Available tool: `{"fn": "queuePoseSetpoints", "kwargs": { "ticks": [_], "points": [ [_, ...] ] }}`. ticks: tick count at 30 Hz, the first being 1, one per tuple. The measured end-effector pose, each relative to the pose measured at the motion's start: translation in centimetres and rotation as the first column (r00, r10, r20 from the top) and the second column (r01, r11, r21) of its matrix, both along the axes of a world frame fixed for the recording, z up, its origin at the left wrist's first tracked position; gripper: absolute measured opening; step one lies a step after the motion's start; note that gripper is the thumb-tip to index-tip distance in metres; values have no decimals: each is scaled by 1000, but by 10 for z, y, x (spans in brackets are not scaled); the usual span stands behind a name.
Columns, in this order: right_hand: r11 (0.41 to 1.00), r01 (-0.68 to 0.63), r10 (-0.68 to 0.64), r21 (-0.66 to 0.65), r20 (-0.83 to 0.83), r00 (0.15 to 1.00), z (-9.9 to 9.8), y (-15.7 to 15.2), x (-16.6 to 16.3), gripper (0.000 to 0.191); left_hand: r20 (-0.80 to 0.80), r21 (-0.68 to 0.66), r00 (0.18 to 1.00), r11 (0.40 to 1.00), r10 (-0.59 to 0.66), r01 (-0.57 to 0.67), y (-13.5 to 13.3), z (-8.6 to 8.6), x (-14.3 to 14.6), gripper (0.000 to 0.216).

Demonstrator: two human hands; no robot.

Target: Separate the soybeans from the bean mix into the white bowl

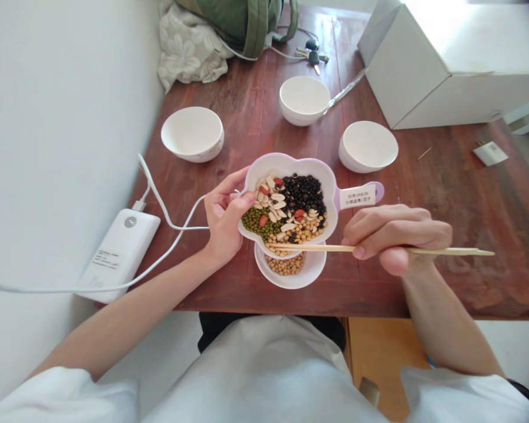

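Nearest you, your half-closed left hand (224,214) grips the left rim of a white, lilac-edged, flower-shaped dish (286,161). Your right hand (392,238) curls firmly around a pair of pale wooden chopsticks (445,251), their tips reaching across the dish's lower edge; whether they pinch anything is too hidden to tell. The dish overlaps a small round white bowl (293,282) of round yellow beans (285,264). In the dish lie glossy black beans (303,194), small green mung beans (253,222), flat white seeds (273,202) and red peanuts (263,221). Beyond, on a reddish-brown wooden table (467,282), stand 3 empty round white bowls (304,100), a white power bank (119,255) and a large white cardboard box (449,70). Farthest away are metal keys (312,57) and a green fabric bag (251,17).
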State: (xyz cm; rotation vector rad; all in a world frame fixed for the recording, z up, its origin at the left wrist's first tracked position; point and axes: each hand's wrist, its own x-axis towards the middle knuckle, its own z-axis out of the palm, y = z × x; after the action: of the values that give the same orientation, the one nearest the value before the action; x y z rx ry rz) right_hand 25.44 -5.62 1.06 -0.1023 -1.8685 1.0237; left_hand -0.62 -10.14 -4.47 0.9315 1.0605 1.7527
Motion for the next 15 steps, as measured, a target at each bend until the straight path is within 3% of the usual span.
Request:
{"fn": "queuePoseSetpoints", "kwargs": {
  "ticks": [4, 9, 15],
  "points": [
    [998, 11, -14, -60, -51, 999, -3, 1, 4, 31, -7, -10, 1000, 1000, 24, -24, 0, 0, 0, 34],
    [979, 136, -150, -149, -85, 985, -7, 0, 11, 44, -19, -20, 999, 999, 26, -26, 1, 0, 0, 39],
    [981, 172, -178, -84, -74, 981, -8, -2, 5, 37, -39, -33, 999, 999, 25, -26, 0, -1, -1, 40]
  ]
}}
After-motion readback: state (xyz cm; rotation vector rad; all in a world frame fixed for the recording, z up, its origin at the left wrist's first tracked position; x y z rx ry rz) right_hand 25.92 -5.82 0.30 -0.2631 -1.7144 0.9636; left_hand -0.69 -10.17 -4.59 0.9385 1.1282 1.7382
